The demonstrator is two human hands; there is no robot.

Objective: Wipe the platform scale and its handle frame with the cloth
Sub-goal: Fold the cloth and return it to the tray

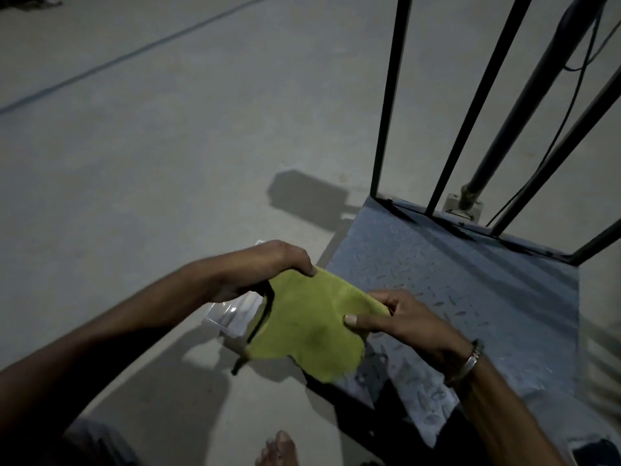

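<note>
A yellow-green cloth (pixel 304 326) with a dark edge hangs spread between both hands, above the near left corner of the platform scale. My left hand (pixel 265 269) pinches its upper left corner. My right hand (pixel 406 319) grips its right side, thumb on top; a metal bracelet sits on that wrist. The platform scale (pixel 477 297) is a grey-blue checker plate low on the floor to the right. Its black handle frame (pixel 386 102) rises from the far edge as several upright bars.
A clear plastic packet (pixel 232 314) lies on the concrete floor under my left hand. A grey pole (pixel 524 95) with a thin cable stands behind the frame. My bare foot (pixel 277 449) shows at the bottom. A dark line crosses the floor at upper left.
</note>
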